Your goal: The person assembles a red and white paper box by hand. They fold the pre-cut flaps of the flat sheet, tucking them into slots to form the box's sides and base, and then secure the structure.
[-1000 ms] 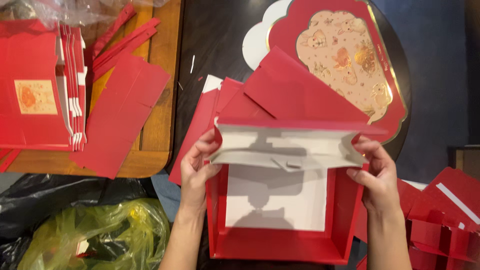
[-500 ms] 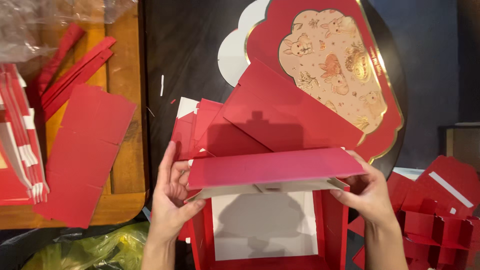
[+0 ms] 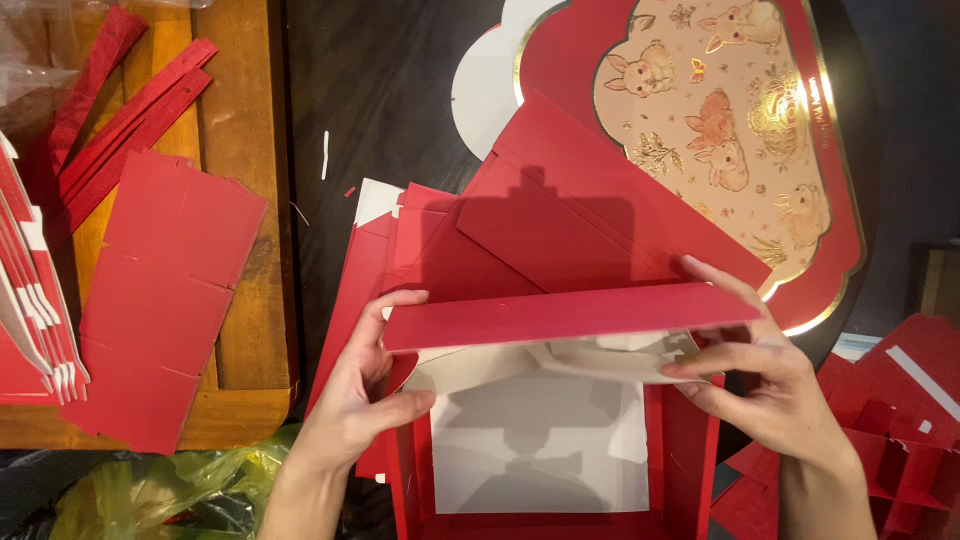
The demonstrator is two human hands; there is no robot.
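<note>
A red cardboard box [image 3: 540, 450] with a white inside lies open in front of me. Its far wall flap [image 3: 560, 315] is folded over toward me, red side up. My left hand [image 3: 355, 400] grips the flap's left end, thumb below and fingers on top. My right hand [image 3: 770, 375] pinches the right end and the white inner panel under it. Beneath the box lie several flat red cardboard sheets [image 3: 560, 220].
A red scalloped lid [image 3: 740, 110] with gold rabbit artwork lies at the back right on a dark round table [image 3: 390, 80]. Flat red cardboard pieces [image 3: 160, 300] and strips cover a wooden board [image 3: 240, 150] on the left. Red dividers [image 3: 900, 420] sit right; a green plastic bag [image 3: 150, 500] lower left.
The flap has turned from showing its white inner side to lying folded over with the red side up. Both hands stayed at its ends. The camera has moved closer.
</note>
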